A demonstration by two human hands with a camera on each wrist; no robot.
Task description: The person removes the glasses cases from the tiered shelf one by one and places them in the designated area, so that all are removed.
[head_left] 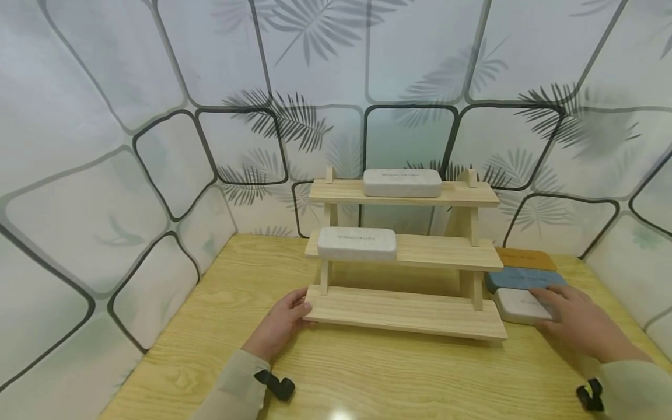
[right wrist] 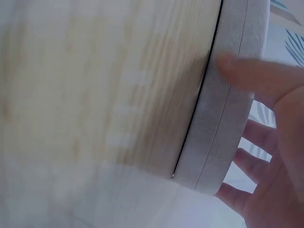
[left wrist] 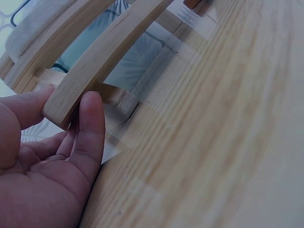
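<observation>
A three-tier wooden shelf (head_left: 404, 312) stands on the table. One white case (head_left: 401, 182) lies on its top tier and another white case (head_left: 357, 243) on the middle tier. My left hand (head_left: 299, 309) holds the left end of the bottom board (left wrist: 102, 61), with the thumb and a finger (left wrist: 91, 124) on either side of it. My right hand (head_left: 551, 306) lies with spread, fairly straight fingers over a third white case (head_left: 514, 308) on the table right of the shelf. Its thumb (right wrist: 247, 73) touches that case's side (right wrist: 221, 123).
Behind the third white case lie a blue case (head_left: 520, 279) and a brown case (head_left: 525, 258) in a row toward the back wall. A leaf-patterned fabric wall (head_left: 157, 146) encloses the table (head_left: 367, 373) on three sides. Bare wood lies in front of the shelf.
</observation>
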